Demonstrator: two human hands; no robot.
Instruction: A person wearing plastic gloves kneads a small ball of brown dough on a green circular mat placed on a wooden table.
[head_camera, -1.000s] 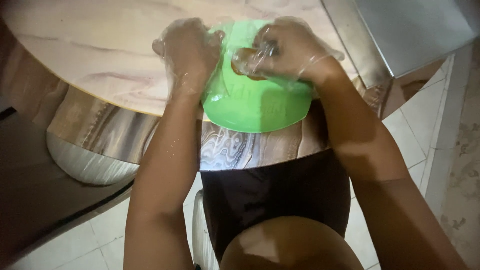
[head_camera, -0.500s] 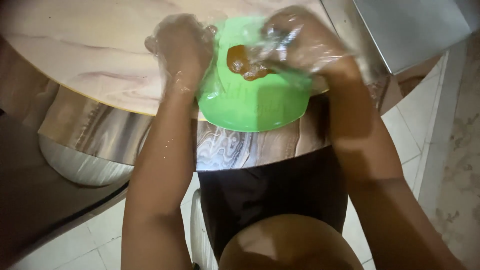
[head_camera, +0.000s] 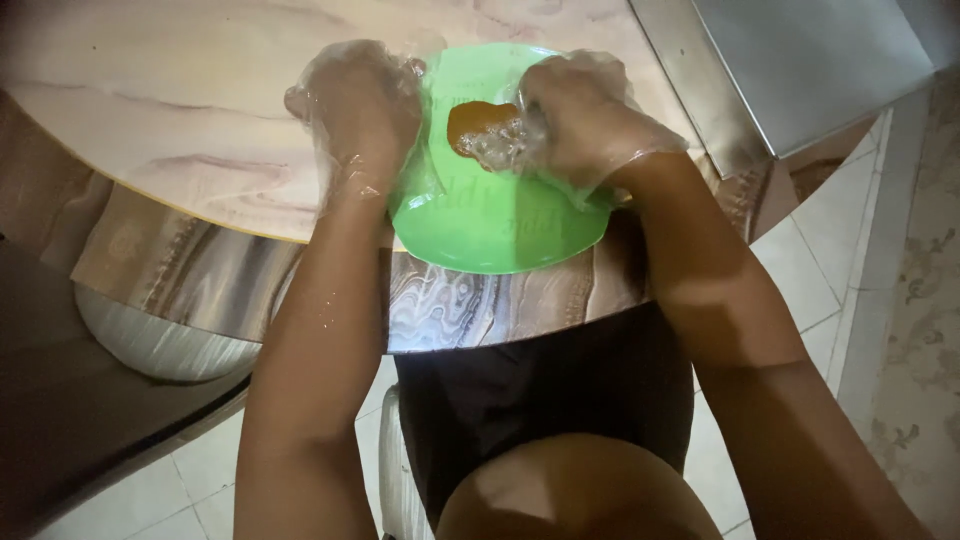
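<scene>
- Left hand (head_camera: 355, 110), in a clear plastic glove, grips the green bowl's (head_camera: 500, 225) left rim; fingertips hidden.
- Right hand (head_camera: 580, 115) curls closed inside the bowl beside an orange-brown lump (head_camera: 478, 122), partly hidden; whether it grips it, I cannot tell.

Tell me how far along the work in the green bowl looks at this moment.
Done: both hands wear clear plastic gloves, and the green bowl sits at the marble table's edge. In hand: the left hand grips the bowl's rim while the right hand presses into the brown contents. Left: it remains in the bowl, nothing taken out.
</scene>
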